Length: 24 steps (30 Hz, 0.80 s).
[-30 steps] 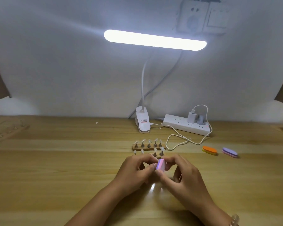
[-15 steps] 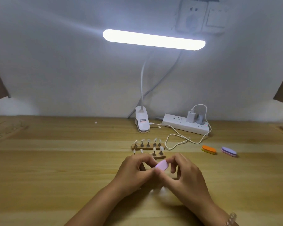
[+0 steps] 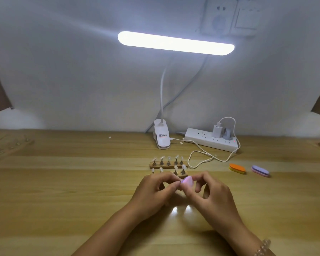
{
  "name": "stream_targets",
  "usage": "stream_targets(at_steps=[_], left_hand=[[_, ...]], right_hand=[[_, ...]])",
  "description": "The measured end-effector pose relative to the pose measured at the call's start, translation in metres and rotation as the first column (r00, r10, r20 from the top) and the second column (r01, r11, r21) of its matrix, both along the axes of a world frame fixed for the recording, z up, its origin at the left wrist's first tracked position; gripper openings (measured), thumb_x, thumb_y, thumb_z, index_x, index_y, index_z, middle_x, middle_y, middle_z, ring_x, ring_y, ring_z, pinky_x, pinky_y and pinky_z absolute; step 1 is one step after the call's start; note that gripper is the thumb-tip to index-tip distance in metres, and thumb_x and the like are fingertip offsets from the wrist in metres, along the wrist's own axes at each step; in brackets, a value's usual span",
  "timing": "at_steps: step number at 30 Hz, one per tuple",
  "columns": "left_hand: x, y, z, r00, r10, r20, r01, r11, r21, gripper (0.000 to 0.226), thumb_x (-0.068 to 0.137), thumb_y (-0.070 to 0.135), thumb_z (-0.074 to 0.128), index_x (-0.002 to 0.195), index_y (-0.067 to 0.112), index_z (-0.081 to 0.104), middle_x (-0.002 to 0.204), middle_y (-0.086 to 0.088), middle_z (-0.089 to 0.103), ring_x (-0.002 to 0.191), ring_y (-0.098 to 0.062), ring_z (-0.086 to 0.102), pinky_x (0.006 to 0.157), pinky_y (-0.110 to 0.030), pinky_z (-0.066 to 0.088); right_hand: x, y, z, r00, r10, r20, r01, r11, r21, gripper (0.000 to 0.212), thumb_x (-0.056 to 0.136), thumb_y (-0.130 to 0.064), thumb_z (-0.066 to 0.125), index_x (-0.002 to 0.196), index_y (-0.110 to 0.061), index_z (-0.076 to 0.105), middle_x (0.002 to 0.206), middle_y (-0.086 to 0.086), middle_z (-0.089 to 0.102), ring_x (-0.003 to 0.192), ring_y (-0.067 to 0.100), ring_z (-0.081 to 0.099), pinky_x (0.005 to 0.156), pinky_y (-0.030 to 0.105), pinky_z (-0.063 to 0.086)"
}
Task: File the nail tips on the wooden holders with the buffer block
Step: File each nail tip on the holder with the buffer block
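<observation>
While the right hand (image 3: 211, 193) pinches the pink buffer block (image 3: 187, 182) just before the near wooden holder (image 3: 180, 174), the left hand (image 3: 155, 189) curls against it, its contents hidden. Too hard a stroke could knock the holder's nail tips (image 3: 183, 166) loose.

The bench (image 3: 63, 200) carried two wooden holders (image 3: 168, 165) at centre, a lamp clip (image 3: 162, 140) and power strip (image 3: 207, 140) above, orange block (image 3: 237, 168) and purple block (image 3: 260, 170) at right.
</observation>
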State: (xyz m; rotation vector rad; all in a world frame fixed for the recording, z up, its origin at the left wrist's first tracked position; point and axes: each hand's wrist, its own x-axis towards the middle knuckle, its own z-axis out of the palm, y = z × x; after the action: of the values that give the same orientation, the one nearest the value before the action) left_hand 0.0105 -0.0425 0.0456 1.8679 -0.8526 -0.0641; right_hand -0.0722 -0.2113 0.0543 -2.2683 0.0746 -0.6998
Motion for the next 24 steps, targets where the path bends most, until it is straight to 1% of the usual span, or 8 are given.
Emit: stream_targets(at_steps=[3,6,9,11,14,17,21,24], left_hand=[[0.0002,-0.0008,0.0006,1.000,0.006,-0.026,-0.006,1.000,-0.024,0.018,0.093,0.030,0.055,0.093,0.024,0.072,0.082,0.013,0.069,0.057,-0.013,0.060,0.057,-0.038,0.051],[-0.0001,-0.0005,-0.0008,0.999,-0.014,-0.028,0.014,1.000,-0.024,0.016,0.094,0.030,0.055,0.091,0.027,0.070,0.083,0.015,0.069,0.054,-0.011,0.060,0.056,-0.034,0.050],[0.0011,-0.0003,-0.0012,1.000,-0.011,-0.019,0.011,1.000,-0.016,0.016,0.094,0.030,0.054,0.091,0.028,0.070,0.079,0.015,0.066,0.056,-0.011,0.059,0.058,-0.040,0.051],[0.0019,-0.0006,-0.0017,0.999,-0.007,-0.033,0.006,1.000,-0.026,0.016,0.094,0.030,0.054,0.091,0.030,0.070,0.079,0.015,0.066,0.058,-0.011,0.059,0.058,-0.044,0.052],[0.0013,-0.0009,-0.0022,0.999,-0.012,-0.046,0.010,0.999,-0.034,0.015,0.095,0.028,0.056,0.090,0.030,0.070,0.079,0.013,0.065,0.056,-0.016,0.061,0.056,-0.042,0.052],[0.0005,-0.0004,-0.0016,0.999,-0.004,-0.041,0.003,0.999,-0.041,0.016,0.094,0.031,0.055,0.089,0.028,0.070,0.076,0.010,0.066,0.054,-0.014,0.059,0.055,-0.041,0.050],[0.0004,-0.0009,-0.0007,0.999,0.013,-0.048,-0.015,1.000,-0.027,0.015,0.097,0.023,0.058,0.089,0.027,0.071,0.078,0.010,0.069,0.055,-0.020,0.061,0.054,-0.040,0.052],[-0.0003,-0.0007,-0.0001,1.000,0.009,-0.017,-0.009,1.000,0.011,0.015,0.097,0.019,0.059,0.090,0.024,0.071,0.079,0.008,0.069,0.058,-0.024,0.063,0.057,-0.041,0.053]], right_hand=[[-0.0021,0.0054,-0.0001,0.999,0.053,0.001,-0.053,0.997,-0.065,0.026,0.075,-0.050,0.075,0.091,-0.033,0.063,0.077,-0.012,0.057,0.059,0.012,0.050,0.054,0.020,0.039],[0.0001,0.0012,0.0006,0.998,-0.043,0.036,0.046,0.995,-0.085,0.025,0.076,-0.047,0.077,0.092,-0.033,0.062,0.078,-0.013,0.057,0.062,0.007,0.050,0.056,0.026,0.042],[-0.0034,0.0057,-0.0009,0.999,0.040,0.025,-0.034,0.977,-0.210,0.030,0.075,-0.045,0.078,0.097,-0.033,0.062,0.081,-0.016,0.055,0.062,-0.001,0.049,0.053,0.021,0.040],[-0.0036,0.0066,0.0006,0.999,0.046,0.011,-0.044,0.982,-0.185,0.030,0.074,-0.052,0.075,0.095,-0.034,0.062,0.081,-0.016,0.056,0.063,0.004,0.050,0.054,0.025,0.044],[-0.0011,0.0019,0.0002,0.998,-0.040,0.040,0.046,0.984,-0.170,0.031,0.074,-0.054,0.074,0.091,-0.033,0.061,0.080,-0.015,0.054,0.062,0.005,0.049,0.056,0.030,0.046],[-0.0044,0.0087,-0.0020,0.999,0.036,0.020,-0.029,0.958,-0.285,0.033,0.073,-0.057,0.071,0.090,-0.032,0.057,0.080,-0.016,0.052,0.058,0.000,0.044,0.051,0.027,0.043],[0.0013,0.0028,0.0000,0.999,-0.048,0.025,0.051,0.986,-0.159,0.030,0.073,-0.051,0.074,0.088,-0.033,0.056,0.081,-0.014,0.055,0.064,0.003,0.049,0.057,0.027,0.044],[-0.0022,0.0049,-0.0018,1.000,0.007,0.017,-0.003,0.973,-0.230,0.029,0.077,-0.050,0.071,0.093,-0.031,0.057,0.084,-0.015,0.054,0.062,0.000,0.047,0.054,0.026,0.043]])
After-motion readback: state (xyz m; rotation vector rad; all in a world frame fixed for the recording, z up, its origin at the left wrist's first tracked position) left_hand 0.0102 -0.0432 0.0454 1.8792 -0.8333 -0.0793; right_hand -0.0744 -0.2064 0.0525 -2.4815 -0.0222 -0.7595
